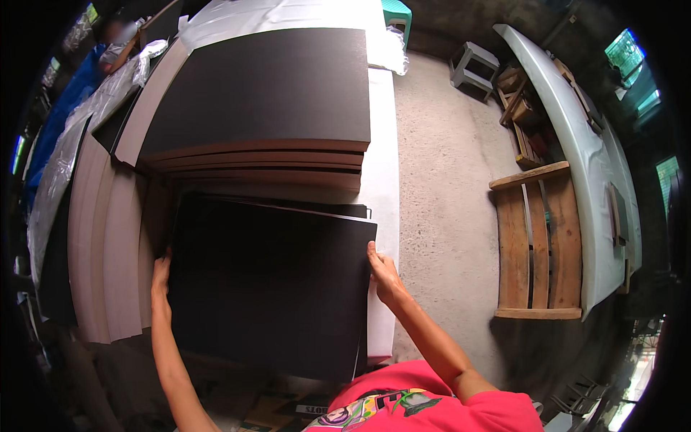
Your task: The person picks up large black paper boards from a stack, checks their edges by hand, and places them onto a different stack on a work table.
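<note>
Left hand: we see our left hand (160, 277) laid against the left edge of the black board (270, 288), fingers curled closed on that edge.
Right hand: our right hand (383, 272) sits at the board's right edge, fingers pinching it closed near the upper right corner.
Black board: it is a large, flat, dark sheet held between both hands, lying over more dark sheets whose edges show just beyond its top right corner.
Stack behind: a stack of boards (263, 115) with black faces and brown edges rests just beyond the held sheet on the white table (383, 144).
Left side: pale brown panels (108, 252) lie fanned beside our left hand, and clear plastic wrap (68, 151) runs along their far side.
Floor: bare concrete floor (446, 180) lies to the right of the table.
Right side: a wooden pallet (538, 241) stands well apart from our right hand, next to a long white sheet (590, 165).
Clothing: we wear a red shirt (439, 407).
</note>
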Demonstrator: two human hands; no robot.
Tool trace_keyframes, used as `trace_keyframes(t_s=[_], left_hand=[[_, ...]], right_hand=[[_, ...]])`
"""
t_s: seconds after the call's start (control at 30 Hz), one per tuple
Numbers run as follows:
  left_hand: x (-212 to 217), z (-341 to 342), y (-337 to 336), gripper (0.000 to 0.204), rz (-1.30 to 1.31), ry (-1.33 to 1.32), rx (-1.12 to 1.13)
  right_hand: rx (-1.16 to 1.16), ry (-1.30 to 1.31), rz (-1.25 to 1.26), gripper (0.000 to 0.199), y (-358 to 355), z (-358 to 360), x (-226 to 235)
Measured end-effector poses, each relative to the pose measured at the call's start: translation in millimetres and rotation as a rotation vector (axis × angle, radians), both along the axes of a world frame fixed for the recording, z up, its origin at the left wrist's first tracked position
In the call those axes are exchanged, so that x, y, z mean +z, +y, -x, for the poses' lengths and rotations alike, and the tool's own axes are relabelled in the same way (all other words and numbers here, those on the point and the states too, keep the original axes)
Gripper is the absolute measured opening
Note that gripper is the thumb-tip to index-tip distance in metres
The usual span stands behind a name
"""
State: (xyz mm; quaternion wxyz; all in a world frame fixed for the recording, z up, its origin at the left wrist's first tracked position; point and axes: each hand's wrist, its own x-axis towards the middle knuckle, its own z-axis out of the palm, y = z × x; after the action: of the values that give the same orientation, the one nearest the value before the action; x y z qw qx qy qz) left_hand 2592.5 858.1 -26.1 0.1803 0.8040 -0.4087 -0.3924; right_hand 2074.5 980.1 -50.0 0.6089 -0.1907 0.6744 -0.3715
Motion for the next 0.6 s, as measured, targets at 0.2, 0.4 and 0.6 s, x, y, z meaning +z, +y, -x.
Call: trace_keyframes(t_s=[0.2, 0.4, 0.6], left_hand=[[9, 5, 17, 0.076, -0.028, 0.178, 0.119], [16, 48, 17, 0.051, 0.184, 0.267, 0.132], [-83, 14, 44, 0.042, 0.179, 0.215, -0.033]], right_hand=[[0.008, -0.067, -0.061, 0.074, -14, 3, 14], [-0.039, 0.000, 0.081, 0.057, -12, 22, -7], [-0.092, -0.066, 0.096, 0.047, -11, 97, 17]])
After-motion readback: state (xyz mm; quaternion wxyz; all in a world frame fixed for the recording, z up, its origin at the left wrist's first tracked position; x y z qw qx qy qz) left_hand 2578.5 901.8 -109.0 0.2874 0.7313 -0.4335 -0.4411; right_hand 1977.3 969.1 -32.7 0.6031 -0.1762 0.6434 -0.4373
